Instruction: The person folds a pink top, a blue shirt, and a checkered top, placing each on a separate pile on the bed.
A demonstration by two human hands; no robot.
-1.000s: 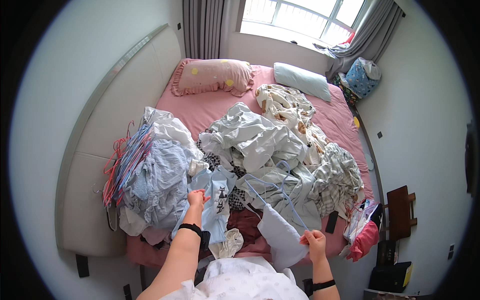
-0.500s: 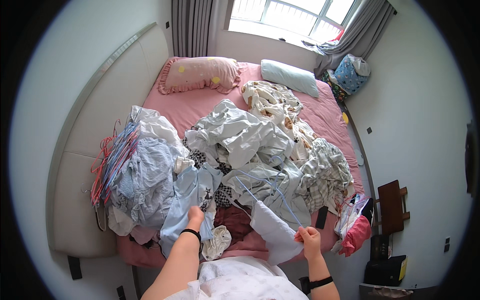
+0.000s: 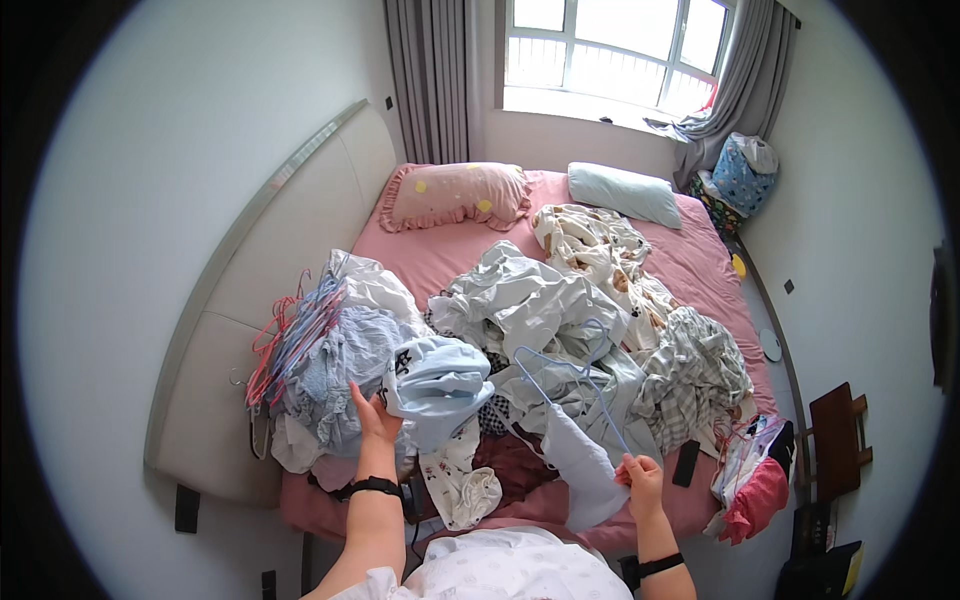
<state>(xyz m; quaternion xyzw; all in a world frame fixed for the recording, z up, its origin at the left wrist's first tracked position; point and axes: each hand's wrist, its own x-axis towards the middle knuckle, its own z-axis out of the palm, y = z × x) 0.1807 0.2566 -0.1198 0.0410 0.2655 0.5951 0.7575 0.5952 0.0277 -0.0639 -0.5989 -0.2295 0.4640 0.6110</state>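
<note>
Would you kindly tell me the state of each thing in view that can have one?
Left hand: thumb spread, at the blue garment, grip unclear
Right hand: closed on the hanger
Hanger: held at one corner
Pale garment: partly over the hanger
Blue garment: bunched
Plaid cloth: crumpled
Curtains: drawn aside
Pillows: lying flat
Other hangers: bundled together
Window: open or shut, unclear

This is a bedroom in a home. A double bed with a pink sheet fills the centre, its padded headboard curving along the left. A ruffled pink pillow and a pale blue pillow lie at upper centre, below a window with grey curtains. Heaped clothes cover the lower half of the bed.
</note>
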